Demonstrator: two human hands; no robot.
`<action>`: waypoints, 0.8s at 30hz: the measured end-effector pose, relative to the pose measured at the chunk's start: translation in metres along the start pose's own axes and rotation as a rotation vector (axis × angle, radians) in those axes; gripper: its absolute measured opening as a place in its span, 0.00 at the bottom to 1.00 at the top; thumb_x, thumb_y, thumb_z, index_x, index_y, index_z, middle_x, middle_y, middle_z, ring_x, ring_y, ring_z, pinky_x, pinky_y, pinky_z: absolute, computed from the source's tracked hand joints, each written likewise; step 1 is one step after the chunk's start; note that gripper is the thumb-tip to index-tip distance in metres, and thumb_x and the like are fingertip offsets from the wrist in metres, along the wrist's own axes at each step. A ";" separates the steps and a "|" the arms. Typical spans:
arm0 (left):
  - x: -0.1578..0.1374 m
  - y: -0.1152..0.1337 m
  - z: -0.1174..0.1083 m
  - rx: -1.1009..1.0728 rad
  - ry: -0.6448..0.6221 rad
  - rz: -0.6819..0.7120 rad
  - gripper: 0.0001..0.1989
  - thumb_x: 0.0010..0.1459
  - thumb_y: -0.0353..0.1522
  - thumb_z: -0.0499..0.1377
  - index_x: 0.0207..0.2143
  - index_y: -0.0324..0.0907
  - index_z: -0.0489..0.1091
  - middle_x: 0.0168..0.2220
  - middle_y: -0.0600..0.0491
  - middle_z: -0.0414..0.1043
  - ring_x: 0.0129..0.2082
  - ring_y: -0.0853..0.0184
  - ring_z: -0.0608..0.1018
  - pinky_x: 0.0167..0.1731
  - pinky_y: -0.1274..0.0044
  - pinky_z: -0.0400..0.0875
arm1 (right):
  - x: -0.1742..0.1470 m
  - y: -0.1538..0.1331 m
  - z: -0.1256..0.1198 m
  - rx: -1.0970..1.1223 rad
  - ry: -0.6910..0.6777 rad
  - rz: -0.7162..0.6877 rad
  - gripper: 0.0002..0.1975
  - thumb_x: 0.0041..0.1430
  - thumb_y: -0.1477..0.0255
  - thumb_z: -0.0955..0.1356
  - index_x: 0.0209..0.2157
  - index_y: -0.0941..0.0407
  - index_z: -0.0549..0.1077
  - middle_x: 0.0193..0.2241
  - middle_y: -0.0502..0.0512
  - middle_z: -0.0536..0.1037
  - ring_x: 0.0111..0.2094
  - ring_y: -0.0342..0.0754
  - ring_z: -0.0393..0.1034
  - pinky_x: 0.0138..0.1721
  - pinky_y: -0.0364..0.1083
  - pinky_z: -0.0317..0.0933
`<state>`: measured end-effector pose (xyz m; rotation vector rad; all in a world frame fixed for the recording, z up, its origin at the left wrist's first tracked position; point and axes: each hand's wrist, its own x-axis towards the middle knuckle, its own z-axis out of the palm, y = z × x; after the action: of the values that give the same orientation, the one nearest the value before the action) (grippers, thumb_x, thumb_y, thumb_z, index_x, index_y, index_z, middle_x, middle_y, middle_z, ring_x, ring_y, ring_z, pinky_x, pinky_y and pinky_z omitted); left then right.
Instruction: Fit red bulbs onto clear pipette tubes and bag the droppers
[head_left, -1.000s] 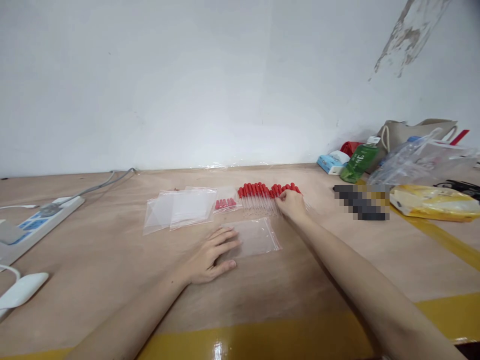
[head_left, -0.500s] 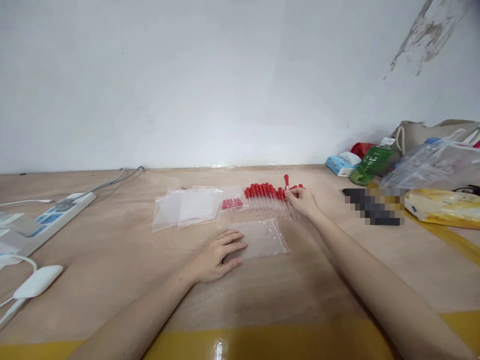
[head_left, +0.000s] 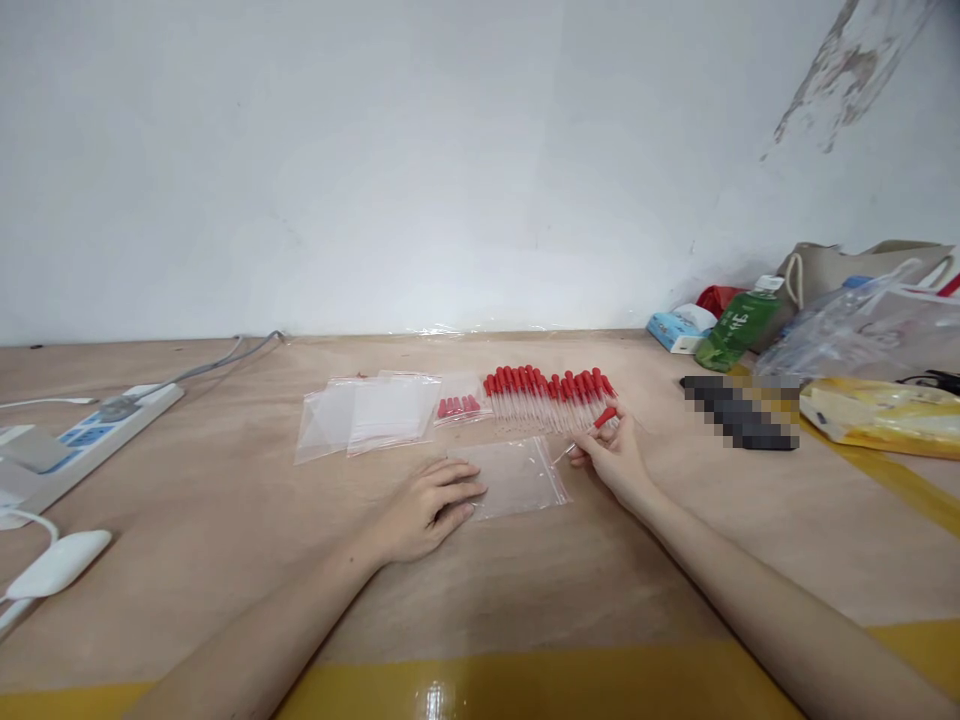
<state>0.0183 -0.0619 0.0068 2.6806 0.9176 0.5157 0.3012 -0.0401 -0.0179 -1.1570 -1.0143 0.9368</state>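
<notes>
A clear zip-lock bag (head_left: 514,482) lies flat on the table in front of me, its zip edge to the right. My left hand (head_left: 429,508) rests open on the bag's left edge, fingers stretched out. Pinched in my right hand (head_left: 611,455) is a glass dropper (head_left: 604,417) with a red rubber bulb, tilted so its thin tip points down-left at the bag's zip edge. Just behind lies a row of several more red-bulbed droppers (head_left: 525,385). Left of them, several red bulbs (head_left: 458,405) lie on or in another clear bag; I cannot tell which.
Several flat clear bags (head_left: 386,412) overlap left of the bulbs. A white power strip (head_left: 150,410) with cables stands far left. To the right are a dark pixelated object (head_left: 739,415), a yellow packet (head_left: 885,415), a green bottle (head_left: 739,325) and a tissue pack (head_left: 679,330).
My right hand has drawn a dropper out from the row toward me and tipped it from upright to slanting, tip near the bag's zip edge. My left hand stays on the bag.
</notes>
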 end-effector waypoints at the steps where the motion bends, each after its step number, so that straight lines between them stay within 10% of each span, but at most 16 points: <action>1: 0.000 0.000 0.000 0.000 -0.001 -0.004 0.16 0.60 0.35 0.48 0.50 0.49 0.65 0.53 0.52 0.63 0.54 0.63 0.63 0.54 0.64 0.57 | 0.001 0.000 0.000 0.009 -0.005 0.006 0.41 0.40 0.66 0.71 0.51 0.51 0.45 0.21 0.41 0.66 0.19 0.43 0.68 0.20 0.44 0.67; 12: 0.002 0.003 -0.001 -0.040 0.015 -0.019 0.19 0.60 0.35 0.49 0.54 0.47 0.60 0.53 0.50 0.62 0.53 0.63 0.64 0.54 0.65 0.57 | 0.001 -0.003 -0.004 0.119 -0.154 0.154 0.26 0.41 0.56 0.69 0.36 0.51 0.53 0.24 0.46 0.71 0.25 0.46 0.72 0.31 0.49 0.68; 24: 0.003 0.005 -0.002 -0.037 0.007 -0.042 0.23 0.59 0.35 0.49 0.57 0.47 0.53 0.56 0.51 0.58 0.56 0.62 0.61 0.54 0.65 0.58 | 0.003 -0.012 -0.015 -0.250 -0.600 0.147 0.18 0.39 0.62 0.72 0.31 0.58 0.69 0.21 0.46 0.70 0.22 0.38 0.63 0.24 0.40 0.57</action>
<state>0.0222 -0.0636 0.0108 2.6218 0.9547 0.5275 0.3169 -0.0429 -0.0067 -1.1924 -1.5775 1.3472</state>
